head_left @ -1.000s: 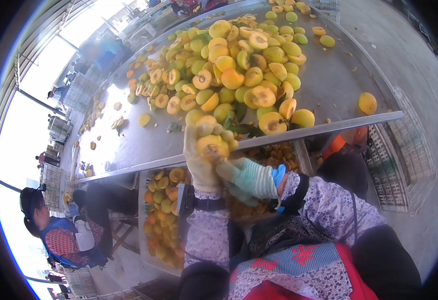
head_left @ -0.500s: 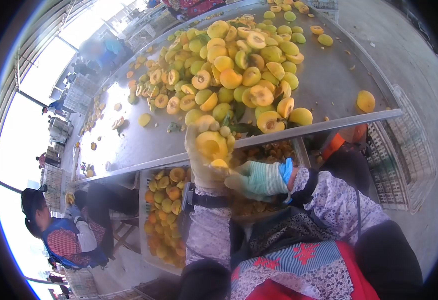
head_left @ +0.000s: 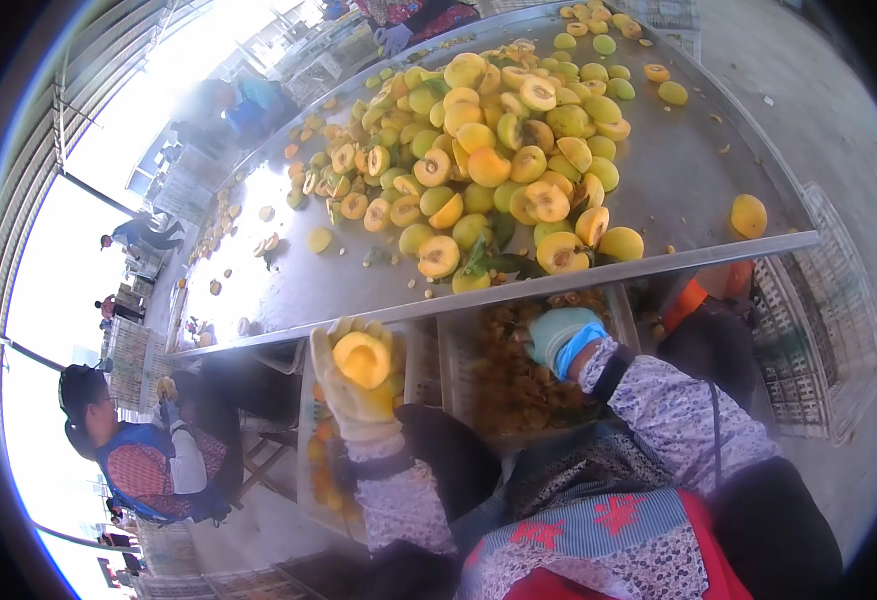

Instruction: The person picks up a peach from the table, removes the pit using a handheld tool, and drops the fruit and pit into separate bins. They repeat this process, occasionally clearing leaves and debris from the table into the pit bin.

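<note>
A halved yellow fruit (head_left: 362, 360), its hollow facing up, rests in my gloved left hand (head_left: 353, 385), over a crate of fruit (head_left: 320, 465) below the table edge. My right hand (head_left: 558, 338), in a pale green glove with a blue band, is above a crate of small brownish pieces (head_left: 508, 385); its fingers are largely hidden, and I cannot make out anything in them. A large pile of whole and halved yellow-green fruit (head_left: 488, 165) lies on the metal table (head_left: 678, 180).
A co-worker (head_left: 143, 460) in a blue vest sits at the left, holding a fruit. Another person (head_left: 418, 20) is at the table's far side. The table's raised metal rim (head_left: 658, 266) runs before me. White crates (head_left: 818, 330) stand at the right.
My hands have moved apart: the left hand went left and down with the fruit half, the right hand went right over the crate of pieces. The view has shifted slightly.
</note>
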Action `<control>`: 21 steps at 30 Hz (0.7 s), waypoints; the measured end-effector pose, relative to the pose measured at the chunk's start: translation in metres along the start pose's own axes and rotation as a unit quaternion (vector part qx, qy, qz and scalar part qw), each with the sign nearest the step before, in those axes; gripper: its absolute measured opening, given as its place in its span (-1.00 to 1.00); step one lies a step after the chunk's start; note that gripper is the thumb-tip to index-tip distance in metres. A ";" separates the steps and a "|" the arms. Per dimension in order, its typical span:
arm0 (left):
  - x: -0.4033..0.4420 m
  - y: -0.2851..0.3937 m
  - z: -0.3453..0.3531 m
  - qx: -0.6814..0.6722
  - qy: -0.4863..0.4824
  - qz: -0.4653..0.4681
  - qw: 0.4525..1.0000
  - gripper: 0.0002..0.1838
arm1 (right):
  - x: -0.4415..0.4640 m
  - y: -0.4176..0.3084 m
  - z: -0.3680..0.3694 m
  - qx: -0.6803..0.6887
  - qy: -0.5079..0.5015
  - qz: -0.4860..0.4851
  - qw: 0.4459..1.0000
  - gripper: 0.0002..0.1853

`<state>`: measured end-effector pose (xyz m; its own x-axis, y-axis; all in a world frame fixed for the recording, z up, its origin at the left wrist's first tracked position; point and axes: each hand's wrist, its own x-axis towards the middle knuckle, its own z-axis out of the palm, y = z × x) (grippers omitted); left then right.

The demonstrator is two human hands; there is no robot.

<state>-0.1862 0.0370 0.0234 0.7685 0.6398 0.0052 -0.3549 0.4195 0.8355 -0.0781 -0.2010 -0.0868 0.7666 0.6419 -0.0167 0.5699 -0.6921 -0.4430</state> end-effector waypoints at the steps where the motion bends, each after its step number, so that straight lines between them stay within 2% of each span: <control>1: 0.001 0.010 -0.024 0.036 -0.037 0.055 0.997 -0.60 | -0.005 -0.013 -0.020 0.002 0.003 0.001 1.000 -0.63; 2: -0.009 0.019 -0.049 0.325 -0.039 0.178 0.928 -0.61 | -0.013 -0.026 -0.041 0.022 0.022 0.013 0.999 -0.61; 3: -0.022 0.031 -0.055 0.580 -0.035 0.283 0.763 -0.62 | -0.017 -0.034 -0.058 0.041 0.043 0.023 0.998 -0.59; 4: -0.027 0.042 -0.072 0.395 0.037 0.163 0.903 -0.65 | -0.018 -0.030 -0.059 0.058 0.025 0.023 0.998 -0.56; 5: -0.030 0.054 -0.093 0.182 0.103 0.030 0.977 -0.68 | -0.020 -0.030 -0.060 0.060 0.028 0.023 0.998 -0.56; 6: -0.031 0.060 -0.120 0.488 0.058 0.085 0.867 -0.68 | -0.023 -0.030 -0.060 0.063 0.023 0.011 0.998 -0.56; 7: -0.030 0.062 -0.152 0.738 0.009 0.131 0.662 -0.67 | -0.027 -0.032 -0.062 0.063 0.019 -0.002 0.998 -0.56; 8: -0.030 0.067 -0.159 0.799 -0.027 0.077 0.596 -0.61 | -0.029 -0.036 -0.066 0.069 0.013 -0.009 0.998 -0.57; 9: -0.026 0.061 -0.164 0.797 -0.026 0.080 0.599 -0.61 | -0.029 -0.038 -0.070 0.066 0.016 -0.011 0.998 -0.57; 11: -0.013 0.045 -0.153 0.762 0.155 0.068 0.624 -0.54 | -0.027 -0.042 -0.074 0.102 0.029 -0.028 0.994 -0.58; 12: -0.004 0.045 -0.122 0.726 0.132 0.099 0.667 -0.53 | -0.026 -0.045 -0.075 0.106 0.045 -0.030 0.993 -0.58; 14: 0.038 0.029 -0.093 0.705 0.024 0.278 0.652 -0.54 | -0.025 -0.045 -0.078 0.113 0.039 -0.034 0.992 -0.59; 15: 0.054 0.022 -0.052 0.686 0.052 0.272 0.673 -0.49 | -0.022 -0.047 -0.079 0.121 0.035 -0.041 0.991 -0.59; 18: 0.113 -0.006 0.042 0.638 -0.064 0.277 0.715 -0.53 | -0.020 -0.047 -0.085 0.115 0.028 -0.045 0.992 -0.65; 19: 0.134 -0.021 0.066 0.639 -0.098 0.311 0.697 -0.52 | -0.020 -0.046 -0.088 0.115 0.021 -0.035 0.993 -0.67; 21: 0.185 -0.048 0.101 0.614 -0.162 0.307 0.709 -0.54 | -0.016 -0.041 -0.083 0.114 0.042 -0.043 0.992 -0.70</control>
<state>0.0263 0.0702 0.0396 0.8225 0.1941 0.5346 -0.0978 -0.8777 0.4691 -0.0892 -0.2110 0.0060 0.7448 0.6596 0.1008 0.5607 -0.5368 -0.6304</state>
